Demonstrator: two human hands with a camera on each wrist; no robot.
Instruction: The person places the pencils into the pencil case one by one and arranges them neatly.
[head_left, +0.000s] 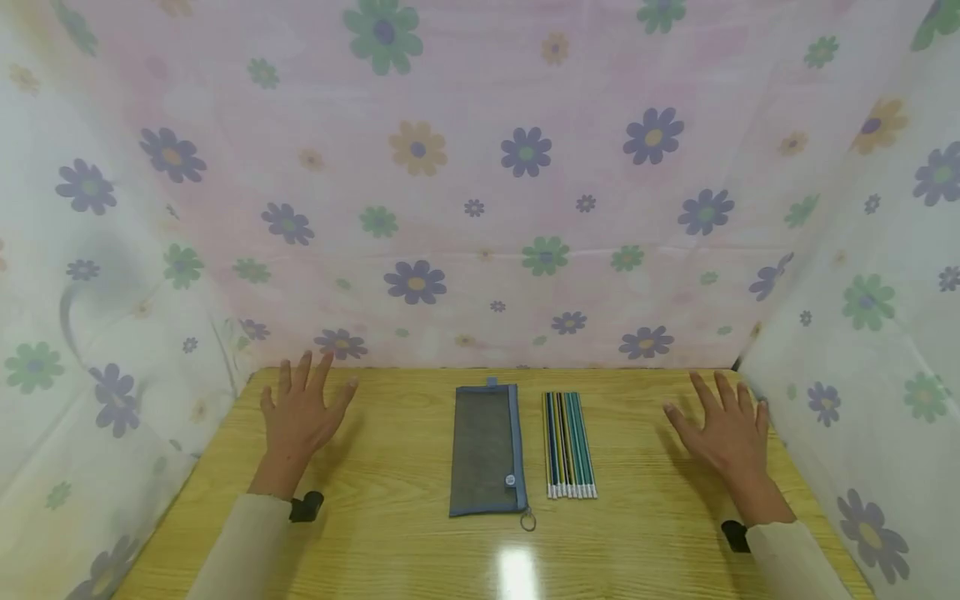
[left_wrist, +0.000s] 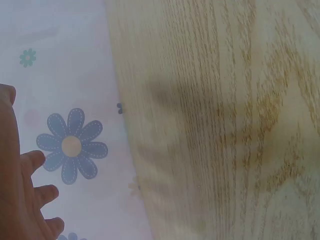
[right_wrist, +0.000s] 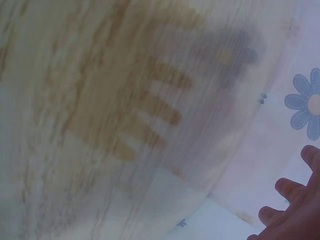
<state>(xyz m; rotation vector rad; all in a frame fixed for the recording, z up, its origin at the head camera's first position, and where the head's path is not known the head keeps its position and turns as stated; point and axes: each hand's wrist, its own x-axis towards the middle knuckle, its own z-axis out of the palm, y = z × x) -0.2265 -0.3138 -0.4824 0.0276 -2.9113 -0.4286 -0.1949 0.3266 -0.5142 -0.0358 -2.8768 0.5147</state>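
Observation:
Both hands hover over the wooden table with fingers spread and nothing held. On the left side of the head view is my left hand (head_left: 300, 417); its fingers also show at the edge of the left wrist view (left_wrist: 30, 190). My right hand (head_left: 726, 433) is on the right side, nearest to the pencils. A grey mesh zip pouch (head_left: 483, 450) with blue edging lies flat in the middle, a metal ring (head_left: 528, 521) at its lower corner. Just right of the pouch, several striped and teal pencils (head_left: 568, 446) lie side by side, their silvery ends toward me.
The wood-grain table (head_left: 390, 550) ends at a flowered cloth wall (head_left: 480, 183) at the back. Similar cloth walls stand at the left and right sides. A dark strap piece (head_left: 306, 507) sits at the left wrist, another (head_left: 735, 536) at the right.

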